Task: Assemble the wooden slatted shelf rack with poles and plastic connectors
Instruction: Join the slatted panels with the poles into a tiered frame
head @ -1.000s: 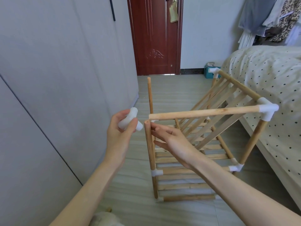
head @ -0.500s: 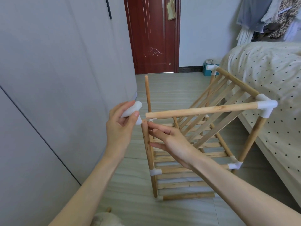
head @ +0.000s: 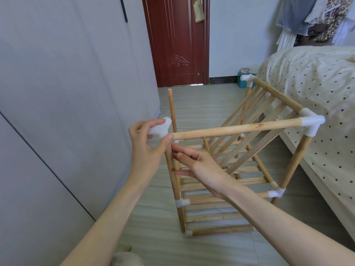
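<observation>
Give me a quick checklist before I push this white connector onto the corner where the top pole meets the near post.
1. Connector held in left hand: ok.
2. Free end of top pole at the connector: ok; whether it has entered a socket, cannot tell.
3. Near post steadied by right hand: ok, fingers touch it.
4. Post top lined up under the connector: cannot tell, thumb hides it.
5. Far end of top pole seated in right corner joint: ok.
6. Back left post capped: not ok, bare top.

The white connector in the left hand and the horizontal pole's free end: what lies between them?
Head view: only the left thumb lies between white connector and horizontal pole.
</observation>
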A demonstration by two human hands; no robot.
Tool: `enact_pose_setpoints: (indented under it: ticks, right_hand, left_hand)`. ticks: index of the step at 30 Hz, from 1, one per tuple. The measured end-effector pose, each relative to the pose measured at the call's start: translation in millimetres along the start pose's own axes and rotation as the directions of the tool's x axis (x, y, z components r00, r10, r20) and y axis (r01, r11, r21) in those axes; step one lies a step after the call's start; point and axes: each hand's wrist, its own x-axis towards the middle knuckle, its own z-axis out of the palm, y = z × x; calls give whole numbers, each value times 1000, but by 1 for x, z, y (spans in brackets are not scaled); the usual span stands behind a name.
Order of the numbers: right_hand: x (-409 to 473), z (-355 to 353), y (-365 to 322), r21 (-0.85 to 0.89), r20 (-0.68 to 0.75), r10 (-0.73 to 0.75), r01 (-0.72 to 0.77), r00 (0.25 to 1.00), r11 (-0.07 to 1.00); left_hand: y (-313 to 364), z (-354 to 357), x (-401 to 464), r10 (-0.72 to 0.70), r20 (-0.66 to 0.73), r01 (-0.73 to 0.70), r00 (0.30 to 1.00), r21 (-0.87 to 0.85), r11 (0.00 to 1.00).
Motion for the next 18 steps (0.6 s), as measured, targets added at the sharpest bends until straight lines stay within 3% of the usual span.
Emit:
enact_pose_setpoints:
  ticks: [11,15,18]
  right_hand:
    - [-1,-1,1,-60,18,-21,22,1000,998]
    - [1,-2,2,-84,9,-42,43,999,996]
    - [3,-1,3,-88,1,-60,60,998,994]
  left_hand:
    - [-9,-5,3,-228,-36,208,973,-290,934]
    - [-13,-7,5,-318,-21,271,948,-471,839]
    - [-16,-9,3,-317,-2,288,949,-411,865]
